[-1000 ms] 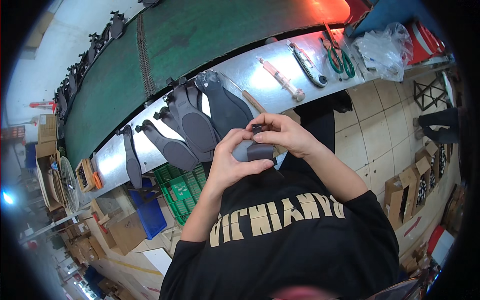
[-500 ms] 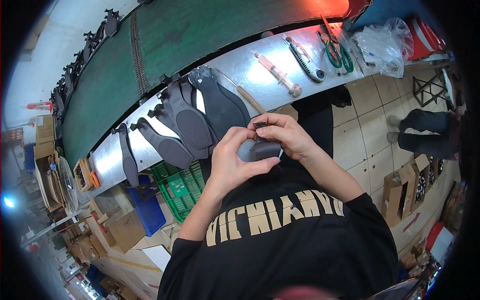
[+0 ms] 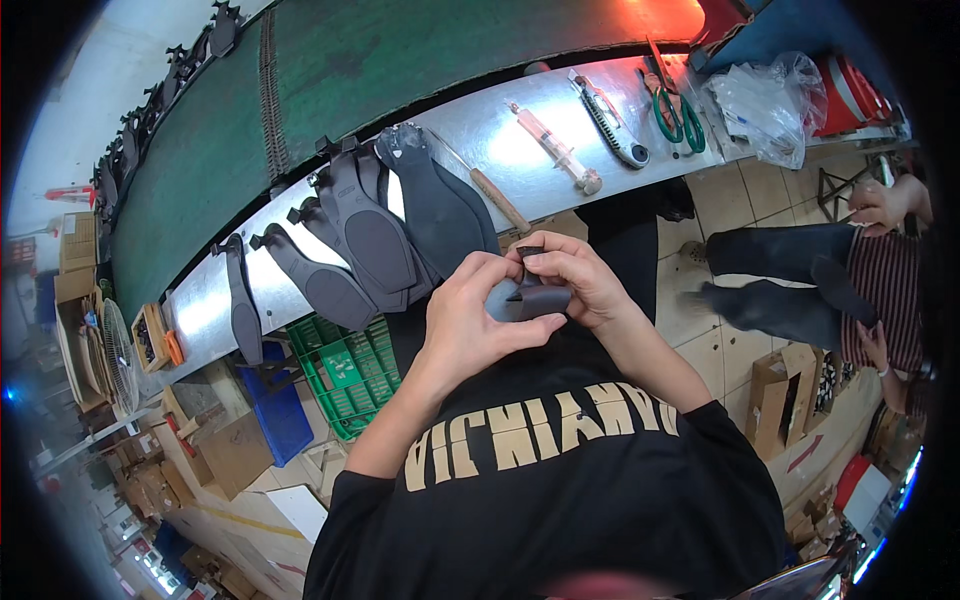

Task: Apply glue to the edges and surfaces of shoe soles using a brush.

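In front of my chest, both hands hold a dark, curved footwear piece (image 3: 538, 302) with a paler grey face showing inside its bend. My left hand (image 3: 470, 318) curls round its left side, thumb stretched along the lower edge. The fingertips of my right hand (image 3: 580, 278) pinch a small dark end (image 3: 530, 258) at its top. Part of the piece is hidden by my fingers. Just beyond my hands, several dark sole-shaped pieces (image 3: 372, 238) with small black tabs lie on the steel ledge (image 3: 200, 310); a larger black sole (image 3: 435, 205) lies beside them.
A wooden-handled tool (image 3: 498, 198), a syringe (image 3: 552, 148), a utility knife (image 3: 610, 120) and green-handled scissors (image 3: 678, 112) lie along the ledge. Behind runs a green belt (image 3: 400, 60). A green crate (image 3: 345, 375) stands below. At right is another person (image 3: 885, 290).
At the right, the other person has come further into view, with hands and a striped garment now showing. My hands keep their grip; the held piece has tilted slightly.
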Demonstrator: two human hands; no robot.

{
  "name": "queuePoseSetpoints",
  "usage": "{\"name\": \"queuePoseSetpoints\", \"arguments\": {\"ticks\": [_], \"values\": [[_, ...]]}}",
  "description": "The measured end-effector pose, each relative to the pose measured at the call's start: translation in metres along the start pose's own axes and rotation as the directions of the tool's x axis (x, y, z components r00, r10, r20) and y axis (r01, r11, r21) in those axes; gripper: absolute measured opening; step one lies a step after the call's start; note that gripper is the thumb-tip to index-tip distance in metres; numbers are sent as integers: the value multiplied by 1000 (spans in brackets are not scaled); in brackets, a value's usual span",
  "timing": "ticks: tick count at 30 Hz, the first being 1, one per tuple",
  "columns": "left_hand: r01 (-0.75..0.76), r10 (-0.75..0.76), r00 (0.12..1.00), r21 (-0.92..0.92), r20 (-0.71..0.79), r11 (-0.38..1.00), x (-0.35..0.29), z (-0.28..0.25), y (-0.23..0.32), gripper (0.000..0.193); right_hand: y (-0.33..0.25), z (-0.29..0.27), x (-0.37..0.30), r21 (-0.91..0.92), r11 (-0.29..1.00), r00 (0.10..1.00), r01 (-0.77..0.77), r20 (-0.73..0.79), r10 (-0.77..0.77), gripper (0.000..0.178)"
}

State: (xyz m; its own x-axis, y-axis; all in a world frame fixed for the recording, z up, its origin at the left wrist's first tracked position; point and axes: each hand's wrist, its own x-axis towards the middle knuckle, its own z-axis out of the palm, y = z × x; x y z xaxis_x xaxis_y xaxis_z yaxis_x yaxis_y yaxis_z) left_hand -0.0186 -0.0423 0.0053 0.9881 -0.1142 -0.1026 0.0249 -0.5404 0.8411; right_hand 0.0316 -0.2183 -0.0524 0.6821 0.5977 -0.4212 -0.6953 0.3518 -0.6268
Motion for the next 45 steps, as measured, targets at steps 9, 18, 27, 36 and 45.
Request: {"name": "queuePoseSetpoints", "arguments": {"ticks": [9, 18, 27, 36, 45], "values": [[21, -20, 1000, -18, 22, 1000, 3, -1, -4, 54, -7, -7, -1, -68, 998, 986, 3, 167, 9, 37], [-12, 11, 1000, 68, 4, 998, 2, 3, 7, 49, -28, -5, 3, -408, 909, 988, 87, 155, -25, 31], [-116, 137, 986, 196, -99, 974, 3, 11, 5, 50, -48, 12, -5, -677, 694, 969, 247, 165, -184, 13], [-156, 155, 988, 116, 16, 981, 4, 11, 4, 44, -63, -7, 8, -584, 787, 975, 197, 29, -222, 29], [23, 60, 973, -352, 221, 936, 6, -1, -14, 45, -38, -8, -10, -485, 826, 958, 287, 139, -251, 21]]}}
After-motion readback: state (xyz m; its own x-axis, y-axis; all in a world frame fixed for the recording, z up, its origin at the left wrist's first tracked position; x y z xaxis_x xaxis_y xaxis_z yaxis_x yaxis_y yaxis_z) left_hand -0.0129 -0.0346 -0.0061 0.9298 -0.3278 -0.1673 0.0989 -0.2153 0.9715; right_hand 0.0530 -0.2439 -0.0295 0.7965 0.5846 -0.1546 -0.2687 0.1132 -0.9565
